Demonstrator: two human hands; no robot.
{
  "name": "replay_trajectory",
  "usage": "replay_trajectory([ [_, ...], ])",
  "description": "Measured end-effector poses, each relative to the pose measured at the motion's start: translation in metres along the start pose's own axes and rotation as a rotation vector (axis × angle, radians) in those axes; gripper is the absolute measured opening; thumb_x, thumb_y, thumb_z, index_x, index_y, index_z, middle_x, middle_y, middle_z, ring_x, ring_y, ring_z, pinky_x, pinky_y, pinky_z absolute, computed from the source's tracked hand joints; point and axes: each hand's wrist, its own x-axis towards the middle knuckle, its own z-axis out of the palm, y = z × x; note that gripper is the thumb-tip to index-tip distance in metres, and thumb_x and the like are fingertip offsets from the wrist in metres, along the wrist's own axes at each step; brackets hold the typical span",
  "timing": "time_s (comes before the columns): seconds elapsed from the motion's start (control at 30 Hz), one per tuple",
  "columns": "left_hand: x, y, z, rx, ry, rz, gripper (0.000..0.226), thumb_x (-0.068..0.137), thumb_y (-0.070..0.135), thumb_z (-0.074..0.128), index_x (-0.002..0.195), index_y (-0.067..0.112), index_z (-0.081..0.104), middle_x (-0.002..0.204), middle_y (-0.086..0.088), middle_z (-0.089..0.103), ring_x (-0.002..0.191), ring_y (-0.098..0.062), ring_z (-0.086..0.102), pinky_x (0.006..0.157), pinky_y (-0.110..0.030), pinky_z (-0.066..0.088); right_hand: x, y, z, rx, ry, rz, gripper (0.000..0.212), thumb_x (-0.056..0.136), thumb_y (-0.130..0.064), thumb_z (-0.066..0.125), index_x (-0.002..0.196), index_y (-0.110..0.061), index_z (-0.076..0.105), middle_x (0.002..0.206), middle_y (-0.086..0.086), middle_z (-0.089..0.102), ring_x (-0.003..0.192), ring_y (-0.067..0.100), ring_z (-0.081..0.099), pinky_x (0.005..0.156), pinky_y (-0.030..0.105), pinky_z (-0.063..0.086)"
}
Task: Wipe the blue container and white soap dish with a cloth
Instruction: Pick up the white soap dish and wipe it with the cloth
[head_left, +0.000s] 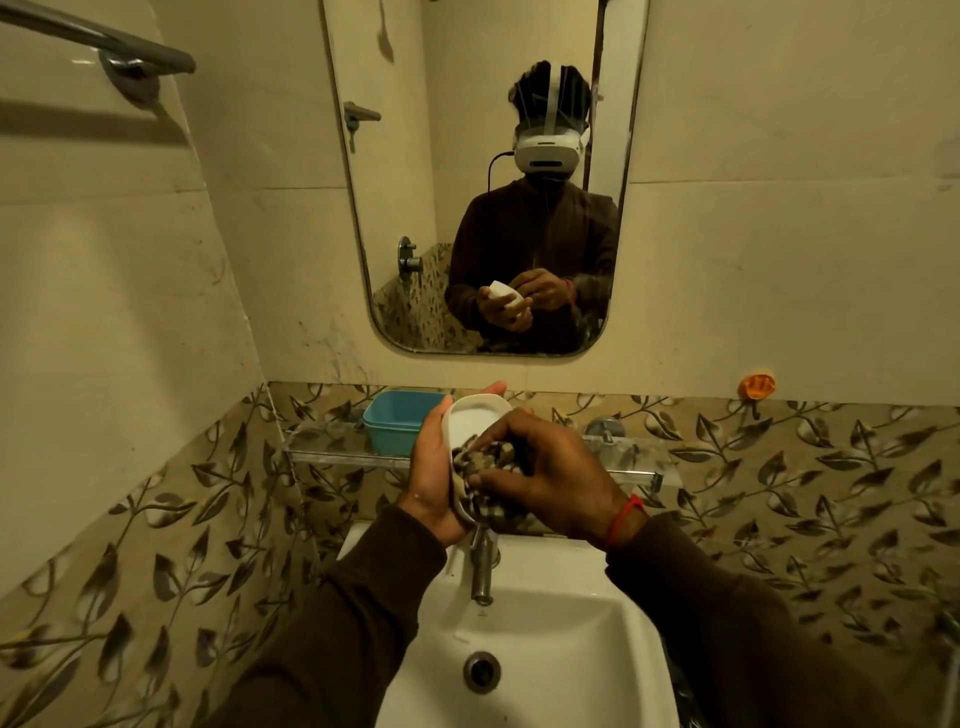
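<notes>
My left hand (434, 473) grips the white soap dish (475, 421) from its left side and holds it tilted above the sink, its hollow facing me. A patterned brown-and-cream cloth (485, 467) is bunched in my right hand (545, 473), which presses it into the lower half of the dish. The blue container (392, 428) stands upright on the glass shelf (332, 457) just left of my hands, untouched. The lower end of the dish is hidden behind the cloth.
A white basin (571, 623) with a metal tap (483, 566) lies directly below my hands. A mirror (483, 176) hangs on the wall above the shelf. A metal towel bar (104, 41) juts out at the upper left. An orange hook (757, 385) sticks to the right wall.
</notes>
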Motion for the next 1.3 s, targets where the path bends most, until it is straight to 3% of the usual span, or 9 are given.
replay_trajectory([
  [0.13, 0.0, -0.015, 0.01, -0.017, 0.089, -0.048, 0.065, 0.097, 0.059, 0.041, 0.134, 0.011, 0.062, 0.127, -0.023, 0.067, 0.108, -0.037, 0.069, 0.08, -0.05, 0.059, 0.019, -0.001, 0.005, 0.062, 0.416, 0.086, 0.024, 0.074, -0.025, 0.077, 0.092, -0.024, 0.062, 0.086, -0.014, 0.064, 0.081, -0.002, 0.062, 0.069, 0.018, 0.055],
  [0.23, 0.005, -0.019, 0.011, -0.004, 0.152, -0.005, 0.063, 0.096, 0.06, 0.045, 0.123, 0.009, 0.07, 0.117, -0.022, 0.073, 0.102, -0.035, 0.073, 0.076, -0.045, 0.06, 0.027, -0.004, 0.016, -0.021, 0.531, 0.053, 0.022, 0.075, -0.023, 0.075, 0.092, -0.023, 0.061, 0.083, -0.013, 0.064, 0.077, 0.001, 0.062, 0.069, 0.023, 0.057],
  [0.33, 0.007, -0.011, 0.007, 0.004, 0.139, 0.013, 0.062, 0.095, 0.06, 0.044, 0.112, 0.01, 0.076, 0.113, -0.02, 0.074, 0.102, -0.033, 0.073, 0.08, -0.044, 0.059, 0.025, -0.004, 0.016, 0.003, 0.439, -0.038, 0.022, 0.08, -0.023, 0.071, 0.099, -0.023, 0.06, 0.091, -0.01, 0.066, 0.085, 0.001, 0.063, 0.075, 0.024, 0.056],
  [0.53, 0.008, 0.024, -0.001, 0.13, -0.002, 0.029, 0.057, 0.099, 0.055, 0.035, 0.137, 0.021, 0.062, 0.114, -0.018, 0.071, 0.097, -0.032, 0.07, 0.083, -0.046, 0.06, 0.013, -0.004, -0.003, -0.144, -0.162, -0.073, 0.029, 0.085, -0.019, 0.066, 0.11, -0.031, 0.057, 0.112, -0.004, 0.062, 0.101, 0.011, 0.058, 0.08, 0.022, 0.052],
  [0.73, 0.007, 0.011, -0.011, 0.281, 0.043, -0.027, 0.055, 0.1, 0.06, 0.037, 0.139, 0.028, 0.058, 0.128, -0.018, 0.067, 0.111, -0.035, 0.065, 0.09, -0.046, 0.057, 0.007, -0.004, -0.007, -0.472, -0.349, -0.196, 0.029, 0.085, -0.021, 0.066, 0.113, -0.021, 0.061, 0.111, 0.004, 0.063, 0.102, 0.02, 0.057, 0.088, 0.033, 0.051],
  [0.87, 0.008, 0.006, -0.012, 0.271, 0.073, -0.023, 0.056, 0.098, 0.063, 0.037, 0.132, 0.029, 0.065, 0.129, -0.019, 0.067, 0.108, -0.033, 0.068, 0.082, -0.046, 0.058, 0.006, -0.003, -0.01, -0.598, -0.301, -0.238, 0.029, 0.088, -0.027, 0.063, 0.116, -0.018, 0.062, 0.111, 0.007, 0.06, 0.1, 0.023, 0.056, 0.085, 0.037, 0.051],
  [1.07, 0.01, 0.01, -0.004, 0.227, 0.055, -0.024, 0.059, 0.098, 0.064, 0.036, 0.131, 0.026, 0.066, 0.117, -0.017, 0.074, 0.099, -0.031, 0.074, 0.076, -0.048, 0.06, 0.012, -0.003, -0.006, -0.704, -0.039, -0.209, 0.038, 0.087, -0.036, 0.058, 0.118, -0.014, 0.056, 0.116, 0.011, 0.054, 0.099, 0.029, 0.055, 0.079, 0.041, 0.052],
  [1.2, 0.006, 0.0, 0.001, 0.196, 0.069, -0.073, 0.066, 0.097, 0.066, 0.035, 0.115, 0.018, 0.076, 0.111, -0.021, 0.075, 0.094, -0.031, 0.075, 0.075, -0.045, 0.06, 0.021, -0.006, -0.016, -0.721, 0.186, -0.252, 0.031, 0.085, -0.022, 0.064, 0.112, -0.007, 0.06, 0.104, 0.014, 0.058, 0.089, 0.031, 0.057, 0.07, 0.043, 0.053],
  [1.3, 0.004, -0.001, 0.001, 0.154, 0.066, -0.09, 0.066, 0.096, 0.065, 0.038, 0.104, 0.015, 0.08, 0.106, -0.022, 0.075, 0.09, -0.033, 0.075, 0.074, -0.044, 0.06, 0.022, -0.007, -0.02, -0.628, 0.167, -0.392, 0.026, 0.082, -0.015, 0.068, 0.106, -0.005, 0.065, 0.098, 0.016, 0.062, 0.085, 0.031, 0.06, 0.066, 0.042, 0.055],
])
